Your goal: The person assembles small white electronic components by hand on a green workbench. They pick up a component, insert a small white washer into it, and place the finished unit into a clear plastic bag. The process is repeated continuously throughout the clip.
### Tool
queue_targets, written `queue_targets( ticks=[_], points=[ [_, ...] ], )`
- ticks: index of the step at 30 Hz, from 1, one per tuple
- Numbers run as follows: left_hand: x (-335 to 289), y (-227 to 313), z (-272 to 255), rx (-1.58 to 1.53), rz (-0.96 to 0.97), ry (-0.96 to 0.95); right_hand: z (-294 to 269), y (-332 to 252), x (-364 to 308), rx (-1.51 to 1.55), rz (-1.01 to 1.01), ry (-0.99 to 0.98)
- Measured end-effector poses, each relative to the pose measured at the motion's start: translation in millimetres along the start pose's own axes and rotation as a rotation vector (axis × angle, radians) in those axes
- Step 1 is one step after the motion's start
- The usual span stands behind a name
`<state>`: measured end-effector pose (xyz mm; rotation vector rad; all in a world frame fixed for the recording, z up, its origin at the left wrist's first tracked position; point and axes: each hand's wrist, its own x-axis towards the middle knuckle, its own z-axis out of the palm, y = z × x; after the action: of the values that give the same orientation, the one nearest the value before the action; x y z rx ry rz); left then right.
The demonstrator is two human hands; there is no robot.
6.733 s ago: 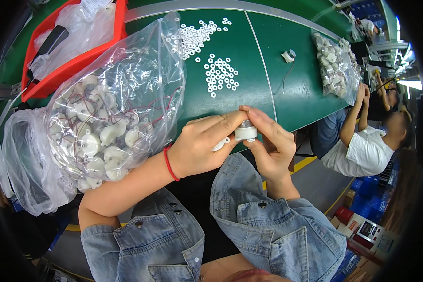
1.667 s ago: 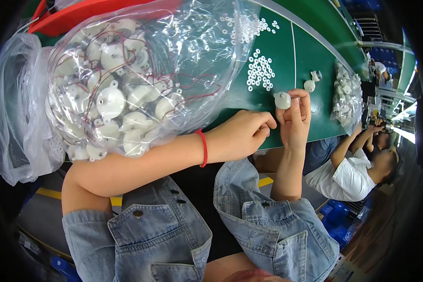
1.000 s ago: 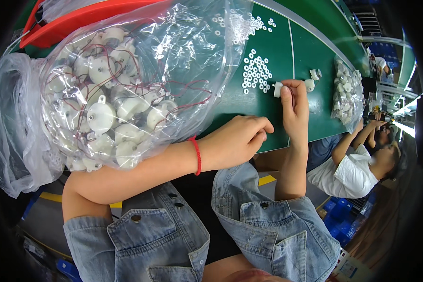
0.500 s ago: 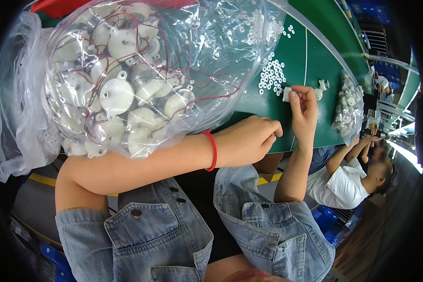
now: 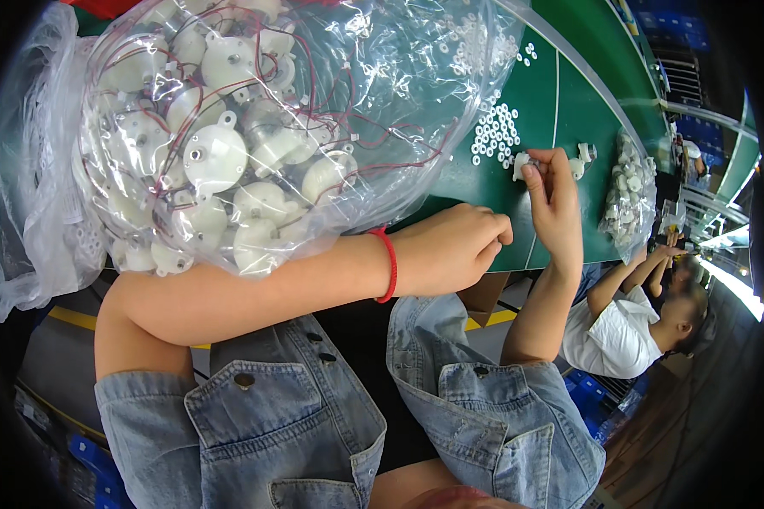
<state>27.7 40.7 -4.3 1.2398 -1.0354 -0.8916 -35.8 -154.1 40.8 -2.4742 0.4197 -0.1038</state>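
Pinched between the thumb and fingers of my right hand [image 5: 557, 199] is a small white plastic motor part [image 5: 522, 165], held just above the green table. My left hand [image 5: 460, 248], with a red cord bracelet on its wrist, is curled closed near the table's front edge. Anything inside its fingers is hidden. Many small white washers [image 5: 494, 136] lie loose on the table beyond the held part. A similar white part with a metallic end [image 5: 582, 161] stands just right of my right hand.
A large clear plastic bag [image 5: 382, 93] of round white motors [image 5: 216, 158] with red and black wires covers the left side, against my left forearm. On the right sits a filled clear bag [image 5: 628, 191] of small white parts. A person in a white shirt [image 5: 613, 335] works farther right.
The white part has turned in my right fingers and shows a different side. My right hand has shifted slightly right. My left hand stays curled in nearly the same place.
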Motion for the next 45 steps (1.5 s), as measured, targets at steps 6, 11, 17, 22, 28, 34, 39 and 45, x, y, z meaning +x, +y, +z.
queue_targets(
  ticks=[6, 11, 17, 22, 28, 34, 39, 45],
  points=[
    [-0.4, -1.0, -0.1, 0.021, -0.004, -0.006, -18.3, -21.2, 23.3, -0.168, -0.084, -0.240],
    [-1.1, 1.1, -0.4, -0.002, -0.021, -0.011, -23.2, -25.7, 29.4, -0.293, -0.118, -0.337],
    [-1.5, 1.0, 0.5, 0.020, -0.021, -0.022, -15.2, -35.1, 24.3, -0.443, -0.196, -0.303],
    [-0.1, 2.5, -0.6, 0.019, 0.012, -0.019, -16.8, -37.6, 24.2, -0.451, -0.182, -0.305],
    [0.9, 4.7, -4.1, 0.000, 0.000, -0.035, -10.3, 1.9, 10.6, 0.021, 0.000, -0.159],
    [2.8, -2.0, 0.0, 0.021, 0.010, -0.039, -1.8, 32.3, 9.8, -0.636, -0.116, 0.413],
    [4.6, 4.2, -2.7, 0.052, 0.041, -0.012, -10.7, 39.6, 24.0, -0.771, -0.066, 0.489],
    [-1.2, -1.7, -6.0, 0.277, 0.158, 0.000, 9.2, -93.9, 37.2, -0.106, -0.572, 0.182]
  ],
)
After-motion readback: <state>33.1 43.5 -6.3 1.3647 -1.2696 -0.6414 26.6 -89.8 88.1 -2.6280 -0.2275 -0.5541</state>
